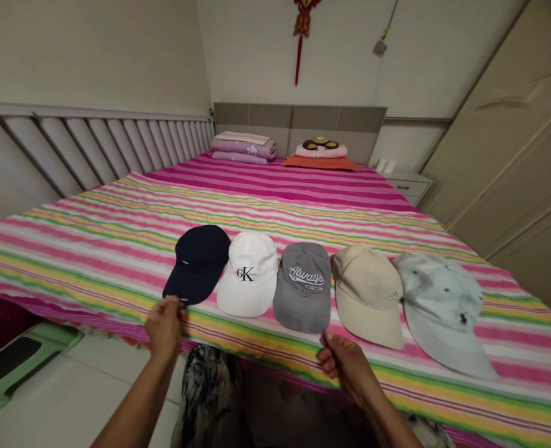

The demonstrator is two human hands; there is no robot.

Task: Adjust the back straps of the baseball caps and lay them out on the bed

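Observation:
Five caps lie in a row on the striped bedspread, brims toward me. At the left end is a navy cap (pixel 200 255); my left hand (pixel 165 326) pinches the front edge of its brim. Beside it sits a white cap (pixel 249 277) with black "CK" lettering. A grey cap (pixel 303 286) with white "Always" lettering is in the middle. The fingertips of my right hand (pixel 345 364) are closed at the right corner of its brim. Farther right come a beige cap (pixel 368 292) and a pale blue cap (pixel 443 311) with a small dark logo.
The striped bedspread (pixel 116 249) covers the bed's front part. Folded purple bedding (pixel 242 149) and a pink and orange stack (pixel 319 163) lie by the headboard (pixel 298 124). A green plastic stool (pixel 37 351) stands at lower left. A white nightstand (pixel 406 185) is beyond, at right.

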